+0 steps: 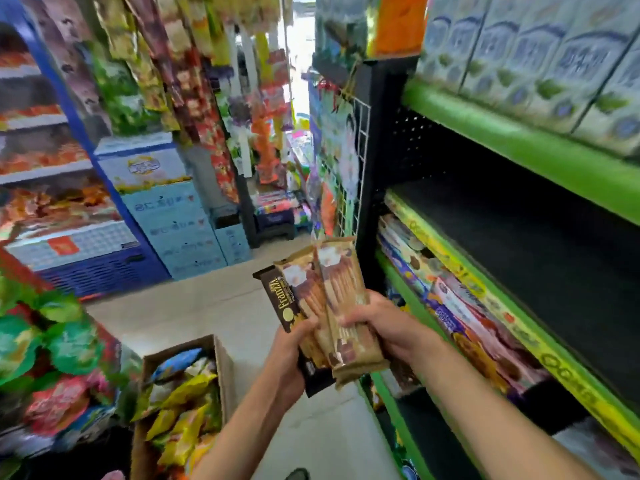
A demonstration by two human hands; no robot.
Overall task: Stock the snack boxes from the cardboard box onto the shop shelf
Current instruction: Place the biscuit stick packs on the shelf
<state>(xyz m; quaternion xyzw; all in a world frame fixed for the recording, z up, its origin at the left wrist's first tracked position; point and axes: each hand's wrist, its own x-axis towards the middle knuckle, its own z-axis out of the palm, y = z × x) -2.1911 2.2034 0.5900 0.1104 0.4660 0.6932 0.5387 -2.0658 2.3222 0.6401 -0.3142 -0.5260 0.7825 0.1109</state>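
Nearest the camera, on the floor at lower left, the cardboard box [221, 355] stands open, with yellow and blue snack packets inside. Above and to its right, the left hand [289, 355] grips the lower end of a fanned bundle of snack boxes [325, 303], fingers curled around the dark one. The right hand [379, 323] clamps the tan ones from the right side. The bundle is held upright just beside the shop shelf [519, 344], whose black middle tier lies behind a yellow edge strip. Farther off, a blue freezer [104, 261] stands against the left wall.
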